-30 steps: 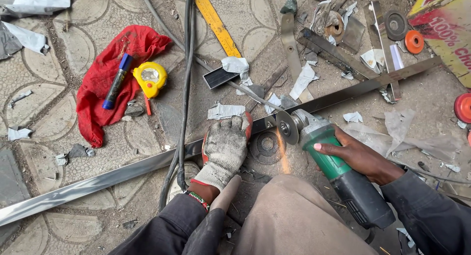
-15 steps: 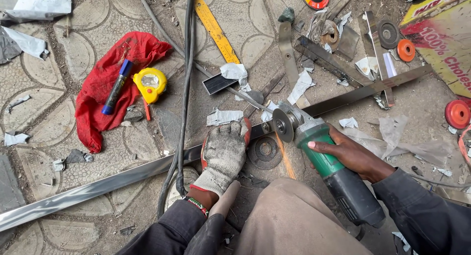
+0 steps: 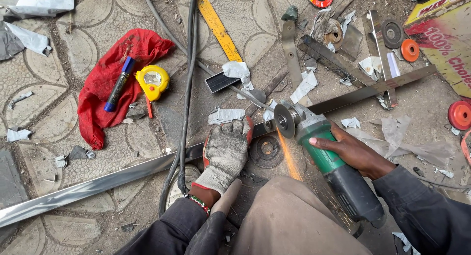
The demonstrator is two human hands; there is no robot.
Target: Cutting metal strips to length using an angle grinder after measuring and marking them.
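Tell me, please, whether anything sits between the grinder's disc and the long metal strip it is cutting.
Nothing visible does. The grinder's disc meets the long metal strip directly, with sparks falling from that spot. The gloved left hand presses on the strip beside the disc, and the right hand grips the green grinder body.

Site: outdoor metalwork spot, ground-level. Patterned paving (image 3: 59, 53) strewn with metal offcuts (image 3: 333, 58), grinding discs (image 3: 392, 33), tape measure (image 3: 153, 81), steel rule (image 3: 218, 25), cables (image 3: 189, 88). Angle grinder (image 3: 326, 157) throwing sparks on a steel bar (image 3: 98, 184).
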